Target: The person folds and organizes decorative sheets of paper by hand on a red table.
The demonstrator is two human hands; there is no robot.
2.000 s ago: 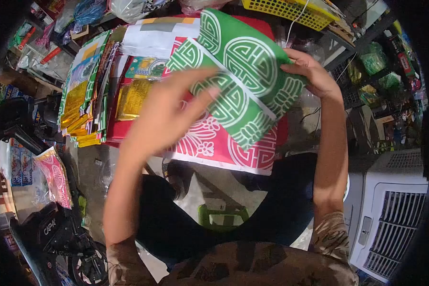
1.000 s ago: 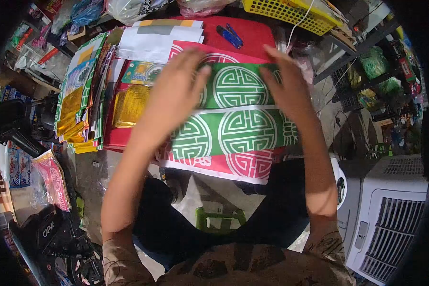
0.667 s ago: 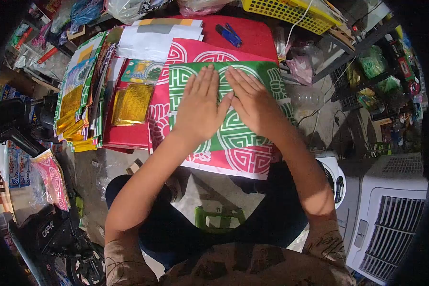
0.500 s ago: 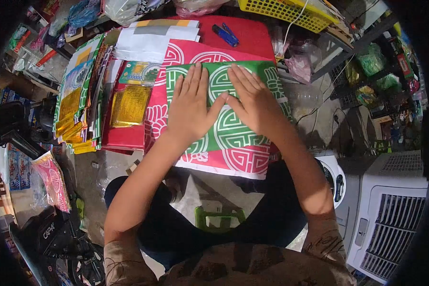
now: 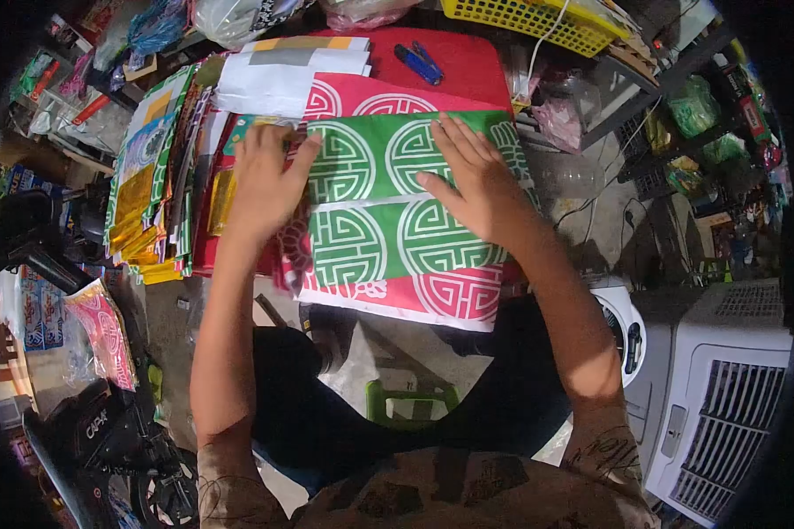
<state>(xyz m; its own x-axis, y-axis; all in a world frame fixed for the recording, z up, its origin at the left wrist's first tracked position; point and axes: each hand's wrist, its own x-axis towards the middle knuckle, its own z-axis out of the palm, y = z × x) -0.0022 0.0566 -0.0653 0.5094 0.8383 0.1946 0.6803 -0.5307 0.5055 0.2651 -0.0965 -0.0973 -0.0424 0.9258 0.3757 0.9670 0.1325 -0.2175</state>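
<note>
A pink paper sheet [image 5: 457, 298] with white round patterns lies before me, a green patterned paper [image 5: 353, 238] laid over it. My right hand [image 5: 483, 181] rests flat on the green paper's right side, fingers stretched and thumb apart. At the left edge of the pink sheet, my left hand [image 5: 269, 181] has its fingers bent around the margin, which is raised and shadowed; its fingertips are partly hidden. Gold paper [image 5: 221, 198] lies just beyond that hand, partly covered by it.
A red tabletop [image 5: 468, 62] carries blue-handled cutters [image 5: 418, 63], white papers [image 5: 295, 79] and a stack of folded coloured papers [image 5: 154, 176] at left. Behind stands a yellow basket [image 5: 538, 28]. A white-grey appliance [image 5: 723, 406] is at lower right, a green stool [image 5: 412, 394] below.
My left hand has moved left from the middle of the green paper to the pink sheet's left margin, which has lifted. My right hand stays nearly in place.
</note>
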